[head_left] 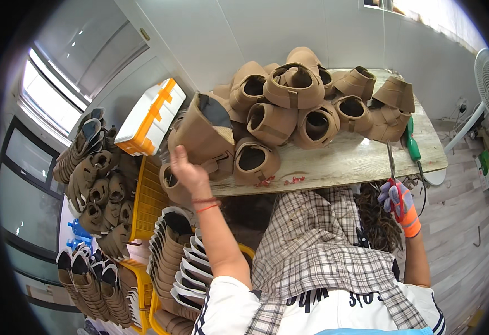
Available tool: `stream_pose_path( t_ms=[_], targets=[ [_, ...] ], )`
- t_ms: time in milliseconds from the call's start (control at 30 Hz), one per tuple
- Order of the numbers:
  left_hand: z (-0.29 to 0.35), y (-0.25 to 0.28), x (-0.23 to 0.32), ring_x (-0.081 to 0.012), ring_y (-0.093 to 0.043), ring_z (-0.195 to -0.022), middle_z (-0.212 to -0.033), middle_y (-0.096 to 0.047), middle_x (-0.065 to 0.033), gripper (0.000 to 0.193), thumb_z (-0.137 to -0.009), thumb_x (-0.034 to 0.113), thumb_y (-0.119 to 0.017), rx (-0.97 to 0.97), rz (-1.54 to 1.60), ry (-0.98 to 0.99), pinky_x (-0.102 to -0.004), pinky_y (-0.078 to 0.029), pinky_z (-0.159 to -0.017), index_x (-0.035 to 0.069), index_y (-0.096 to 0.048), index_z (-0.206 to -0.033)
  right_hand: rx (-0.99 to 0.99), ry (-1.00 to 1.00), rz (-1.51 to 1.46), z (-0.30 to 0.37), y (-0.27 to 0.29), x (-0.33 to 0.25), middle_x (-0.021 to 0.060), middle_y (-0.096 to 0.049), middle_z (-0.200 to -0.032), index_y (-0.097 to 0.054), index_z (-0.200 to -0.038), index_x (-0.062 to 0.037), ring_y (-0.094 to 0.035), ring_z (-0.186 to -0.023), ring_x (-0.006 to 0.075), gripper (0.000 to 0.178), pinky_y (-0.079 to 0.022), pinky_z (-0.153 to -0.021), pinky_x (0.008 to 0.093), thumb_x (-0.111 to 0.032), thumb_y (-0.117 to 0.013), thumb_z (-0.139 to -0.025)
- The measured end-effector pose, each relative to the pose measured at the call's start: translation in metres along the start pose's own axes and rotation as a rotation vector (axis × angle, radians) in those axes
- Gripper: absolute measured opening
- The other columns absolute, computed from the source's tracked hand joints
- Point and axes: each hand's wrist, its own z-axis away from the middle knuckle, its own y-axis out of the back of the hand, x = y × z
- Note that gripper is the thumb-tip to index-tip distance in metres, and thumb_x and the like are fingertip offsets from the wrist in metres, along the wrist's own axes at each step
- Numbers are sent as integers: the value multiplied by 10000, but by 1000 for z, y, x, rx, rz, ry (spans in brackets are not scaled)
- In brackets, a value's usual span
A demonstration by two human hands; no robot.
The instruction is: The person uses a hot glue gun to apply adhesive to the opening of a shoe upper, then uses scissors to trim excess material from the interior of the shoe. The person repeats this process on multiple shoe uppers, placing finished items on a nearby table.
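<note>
A pale wood-grained desk (334,162) spans the upper middle, its far side near the wall. A heap of brown shoe uppers (278,127) covers much of it, with openings facing several ways. At the desk's left, a yellow crate (141,206) stands lower down, and a white box with orange trim (152,118) sits above it.

The tall brown upper (201,134) is at the heap's left end, its dark-lined opening towards the far side. Its long axis runs roughly away from the person, tilted a little. It lies just beyond the fingers of the bare left grip (188,173), much nearer than the other hand. That grip looks fairly wide, fingers extended rather than curled round anything; whether they touch the upper, I cannot tell.

Well to the right, the gloved right grip (393,198) is closed round red-handled scissors (392,166), blades pointing away from the person. Beyond them lies a green-handled tool (412,140); small red scraps (294,180) dot the near edge.
</note>
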Motion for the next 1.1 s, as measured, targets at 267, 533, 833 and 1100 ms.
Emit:
stream_pose_path(
  t_ms=[267, 533, 833, 1100],
  targets=[
    [68, 31, 91, -172, -465, -765, -867, -494, -70, 235, -975, 154, -500, -253, 645, 843, -300, -436, -660, -36, -529, -1111, -10, 80, 239, -7, -25, -45, -14, -486, -880, -500, -1177, -16, -478, -803, 83, 556, -450, -695, 244, -105, -794, -714],
    [188, 75, 23, -301, -569, -1178, -1257, -588, -197, 331, -999, 163, -489, -53, 626, 1666, -462, -473, -1017, -53, -527, -1247, -399, 554, 948, -29, -79, 9, 129, -605, -954, -578, -958, -68, -569, -927, 345, 370, -476, -826, 416, -137, -767, -648],
    [242, 112, -3, -291, -543, -1193, -1286, -567, -172, 401, -1037, 263, -383, 151, 304, 1377, -413, -442, -1021, -25, -501, -1290, -506, 558, 1021, -19, -84, 65, 103, -582, -897, -593, -926, -80, -565, -878, 314, 359, -457, -796, 403, -207, -767, -639],
    [262, 115, -43, -221, -618, -974, -1118, -626, -104, 397, -884, 111, -679, 19, 53, 1219, -355, -526, -863, 10, -533, -1240, -556, 499, 1030, -26, -92, 78, 89, -603, -874, -625, -936, -101, -593, -853, 285, 339, -457, -809, 383, -285, -764, -688]
  ],
)
